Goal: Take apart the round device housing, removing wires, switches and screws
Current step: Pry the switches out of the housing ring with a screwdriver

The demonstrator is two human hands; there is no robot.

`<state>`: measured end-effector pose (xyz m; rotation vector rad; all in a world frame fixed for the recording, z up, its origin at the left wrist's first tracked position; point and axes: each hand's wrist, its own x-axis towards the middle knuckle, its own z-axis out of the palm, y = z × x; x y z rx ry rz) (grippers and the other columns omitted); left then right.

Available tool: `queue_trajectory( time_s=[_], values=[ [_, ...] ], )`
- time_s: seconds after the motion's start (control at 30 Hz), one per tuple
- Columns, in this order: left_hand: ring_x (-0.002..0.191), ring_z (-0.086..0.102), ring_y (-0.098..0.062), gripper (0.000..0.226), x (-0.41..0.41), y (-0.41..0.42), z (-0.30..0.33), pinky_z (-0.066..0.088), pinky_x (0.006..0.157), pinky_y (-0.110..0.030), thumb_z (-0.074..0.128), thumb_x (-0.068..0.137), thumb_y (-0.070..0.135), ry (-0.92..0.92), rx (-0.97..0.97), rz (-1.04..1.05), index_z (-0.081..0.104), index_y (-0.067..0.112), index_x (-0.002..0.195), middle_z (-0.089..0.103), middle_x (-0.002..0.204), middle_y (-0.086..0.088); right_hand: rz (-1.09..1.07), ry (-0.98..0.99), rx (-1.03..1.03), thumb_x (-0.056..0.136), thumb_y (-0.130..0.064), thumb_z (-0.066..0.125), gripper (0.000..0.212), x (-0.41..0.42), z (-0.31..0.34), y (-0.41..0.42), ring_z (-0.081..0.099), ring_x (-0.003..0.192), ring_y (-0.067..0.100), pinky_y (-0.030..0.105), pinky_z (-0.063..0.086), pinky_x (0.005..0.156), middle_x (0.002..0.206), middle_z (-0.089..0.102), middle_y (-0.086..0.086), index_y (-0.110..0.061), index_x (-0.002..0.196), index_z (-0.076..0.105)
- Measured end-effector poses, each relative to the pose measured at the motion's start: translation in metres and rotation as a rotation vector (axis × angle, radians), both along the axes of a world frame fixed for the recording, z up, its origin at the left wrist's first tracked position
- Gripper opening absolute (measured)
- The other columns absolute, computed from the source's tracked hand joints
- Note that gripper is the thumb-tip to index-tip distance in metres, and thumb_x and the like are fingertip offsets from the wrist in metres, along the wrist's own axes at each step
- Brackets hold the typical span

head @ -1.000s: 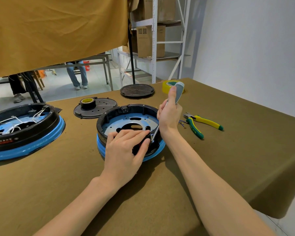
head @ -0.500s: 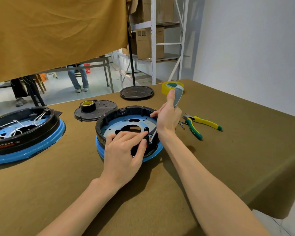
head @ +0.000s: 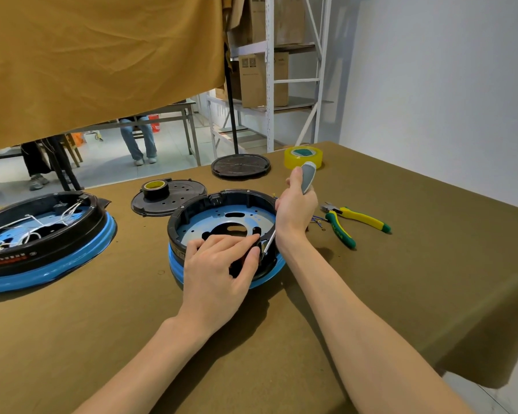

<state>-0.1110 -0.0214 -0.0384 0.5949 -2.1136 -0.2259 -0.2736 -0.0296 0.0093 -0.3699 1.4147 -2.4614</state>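
Olive-clothed table (head: 416,294) – two round housings (head: 222,210) (head: 42,234), pliers (head: 356,222), tape roll (head: 303,156), two lids (head: 180,198) (head: 240,165)

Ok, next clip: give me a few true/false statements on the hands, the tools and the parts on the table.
1. The right hand holds a screwdriver whose tip reaches inside the housing. True.
2. The left hand lies flat on the table, away from the housing. False: it rests on the housing's near rim, fingers on a black part.
3. The pliers lie on the table to the right of the housing. True.
4. The yellow tape roll sits inside the housing. False: it stands on the table behind the right hand.
5. A second housing on the left has white wires in it. True.
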Motion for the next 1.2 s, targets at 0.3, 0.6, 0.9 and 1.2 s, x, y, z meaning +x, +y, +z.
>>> queue_trajectory(
  time_s=[0.3,0.6,0.9,1.2],
  values=[
    [0.103,0.050,0.013,0.034,-0.003,-0.002,-0.003,0.025,0.094,-0.010,0.051,0.098,0.049,0.032,0.004,0.008,0.074,0.034,0.120,0.077,0.108,0.017,-0.031,0.039,0.214,0.103,-0.048,0.050,0.041,-0.003,-0.003,-0.008,0.053,0.072,0.012,0.027,0.040,0.060,0.083,0.055,0.001,-0.009,0.112,0.060],
    [0.105,0.063,0.000,0.041,0.002,0.003,0.003,0.028,0.084,-0.021,0.049,0.098,0.051,-0.020,-0.002,0.009,0.075,0.029,0.122,0.078,0.109,0.013,0.023,0.039,0.177,0.103,-0.042,0.054,0.029,-0.007,0.018,0.019,0.049,0.062,0.017,0.026,0.044,0.054,0.074,0.049,0.007,-0.015,0.092,0.053],
    [0.104,0.068,-0.006,0.042,0.002,0.000,0.002,0.030,0.083,-0.023,0.049,0.097,0.050,-0.040,-0.020,0.009,0.075,0.028,0.121,0.078,0.108,0.012,0.624,0.491,0.611,0.096,-0.031,0.069,0.017,0.011,-0.002,0.102,0.038,0.037,0.002,0.018,0.032,0.038,0.059,0.051,-0.008,-0.017,0.094,0.060],
    [0.104,0.069,-0.011,0.034,0.005,-0.003,0.001,0.040,0.084,-0.033,0.051,0.103,0.042,-0.087,-0.049,0.023,0.076,0.028,0.120,0.078,0.110,0.011,0.616,0.788,0.627,0.079,-0.027,0.084,0.022,0.020,-0.015,0.107,0.062,0.063,0.003,0.017,0.049,0.055,0.085,0.069,-0.001,-0.023,0.096,0.070]
  ],
)
